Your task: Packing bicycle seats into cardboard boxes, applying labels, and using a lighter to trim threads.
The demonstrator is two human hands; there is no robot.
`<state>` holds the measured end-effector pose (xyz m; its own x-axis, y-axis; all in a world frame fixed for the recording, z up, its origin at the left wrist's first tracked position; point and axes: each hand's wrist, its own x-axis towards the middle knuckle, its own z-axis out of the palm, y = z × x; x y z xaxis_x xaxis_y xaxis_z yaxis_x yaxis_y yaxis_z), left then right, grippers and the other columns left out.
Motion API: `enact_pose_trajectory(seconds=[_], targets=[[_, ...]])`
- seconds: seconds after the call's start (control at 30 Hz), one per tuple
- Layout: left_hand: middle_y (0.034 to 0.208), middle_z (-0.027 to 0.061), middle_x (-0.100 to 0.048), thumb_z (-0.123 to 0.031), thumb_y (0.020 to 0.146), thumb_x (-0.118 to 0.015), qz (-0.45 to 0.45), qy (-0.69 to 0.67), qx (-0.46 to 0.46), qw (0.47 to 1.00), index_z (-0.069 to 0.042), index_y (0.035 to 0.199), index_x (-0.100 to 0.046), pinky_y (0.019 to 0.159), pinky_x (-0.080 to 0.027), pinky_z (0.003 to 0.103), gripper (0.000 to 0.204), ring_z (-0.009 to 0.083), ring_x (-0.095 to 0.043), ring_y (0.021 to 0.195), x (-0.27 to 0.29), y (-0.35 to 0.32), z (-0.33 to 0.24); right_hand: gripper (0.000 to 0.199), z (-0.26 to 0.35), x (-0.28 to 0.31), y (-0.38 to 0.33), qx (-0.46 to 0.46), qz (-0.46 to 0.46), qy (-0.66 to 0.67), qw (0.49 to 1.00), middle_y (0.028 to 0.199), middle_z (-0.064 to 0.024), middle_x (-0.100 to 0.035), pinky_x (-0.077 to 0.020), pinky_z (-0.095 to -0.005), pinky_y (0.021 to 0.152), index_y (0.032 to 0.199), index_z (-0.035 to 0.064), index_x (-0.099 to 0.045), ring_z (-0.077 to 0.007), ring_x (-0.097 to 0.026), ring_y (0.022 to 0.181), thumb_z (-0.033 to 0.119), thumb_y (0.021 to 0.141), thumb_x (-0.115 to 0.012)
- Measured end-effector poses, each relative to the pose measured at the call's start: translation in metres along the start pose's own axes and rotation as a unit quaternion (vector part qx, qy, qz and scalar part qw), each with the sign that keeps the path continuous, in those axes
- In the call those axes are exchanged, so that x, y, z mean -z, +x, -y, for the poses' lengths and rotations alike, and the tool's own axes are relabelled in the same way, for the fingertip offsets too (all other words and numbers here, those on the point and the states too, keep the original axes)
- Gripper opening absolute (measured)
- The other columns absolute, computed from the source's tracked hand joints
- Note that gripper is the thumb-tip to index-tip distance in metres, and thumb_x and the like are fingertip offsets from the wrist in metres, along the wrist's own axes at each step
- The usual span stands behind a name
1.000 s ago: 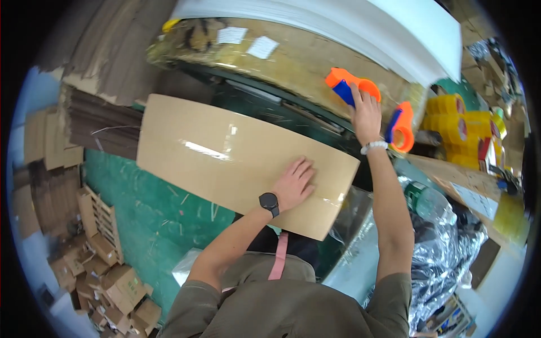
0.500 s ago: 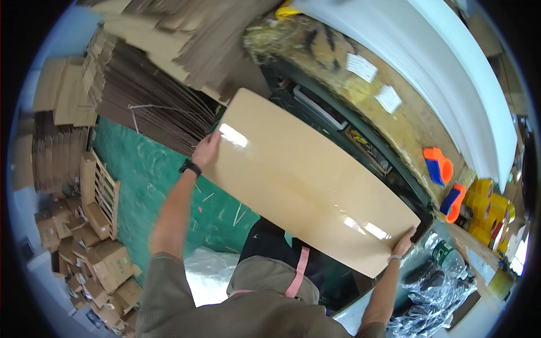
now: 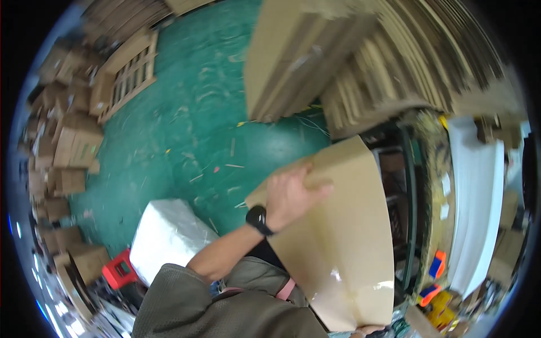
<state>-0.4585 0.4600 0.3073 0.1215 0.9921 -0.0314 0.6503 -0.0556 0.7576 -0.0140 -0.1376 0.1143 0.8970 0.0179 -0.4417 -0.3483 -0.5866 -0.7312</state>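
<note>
A long tan cardboard box (image 3: pixel 349 236) lies in front of me, tilted away toward the far right. A shiny strip, apparently clear tape, runs down its middle; how deep the box is I cannot tell. My left hand (image 3: pixel 293 197), with a black watch (image 3: pixel 259 219) on its wrist, rests across the upper left part of the box, fingers spread and slightly blurred. At the near end, by the bottom of the view, my right hand (image 3: pixel 369 329) grips the box edge; most of that hand is out of view.
Stacked flat cardboard (image 3: pixel 298 62) stands on the green floor (image 3: pixel 197 107) ahead. A worn workbench (image 3: pixel 437 208) on the right bears two orange-blue tape dispensers (image 3: pixel 437 265) and a long white panel (image 3: pixel 476 208). Left are a plastic-wrapped bundle (image 3: pixel 169 239), a red stool (image 3: pixel 119 270) and piled cartons (image 3: pixel 76 143).
My view has swung left. The box has turned to run more nearly lengthwise away from me. My left hand has moved from its far edge onto its upper face; the right still grips the near end.
</note>
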Motion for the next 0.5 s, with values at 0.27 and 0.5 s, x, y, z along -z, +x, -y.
enact_pose_trajectory(seconds=[0.27,0.5], targets=[[0.094,0.0219,-0.069,-0.049,0.073,-0.075,-0.197,0.026,0.012,0.980,0.005,0.106,-0.065,0.074,-0.054,0.041,0.064,0.0351,-0.068,0.086,0.209,-0.086,0.123,0.091,0.051,-0.195,-0.023,0.199,0.227,-0.199,0.932,0.138,-0.0143,-0.049,-0.0367,-0.0385,0.104,0.140,-0.0001,-0.043,-0.0290,-0.048,0.123,0.075,0.088,-0.032],[0.091,0.0178,-0.070,-0.037,0.077,-0.075,-0.213,0.040,0.138,0.966,-0.002,0.107,-0.066,0.070,-0.054,0.041,0.047,0.0371,-0.067,0.080,0.292,-0.037,0.298,0.091,0.041,-0.286,-0.081,0.212,0.061,-0.288,0.932,0.139,-0.0137,-0.049,-0.0337,-0.0368,0.106,0.141,0.0014,-0.043,-0.0281,-0.045,0.127,0.075,0.088,-0.031]])
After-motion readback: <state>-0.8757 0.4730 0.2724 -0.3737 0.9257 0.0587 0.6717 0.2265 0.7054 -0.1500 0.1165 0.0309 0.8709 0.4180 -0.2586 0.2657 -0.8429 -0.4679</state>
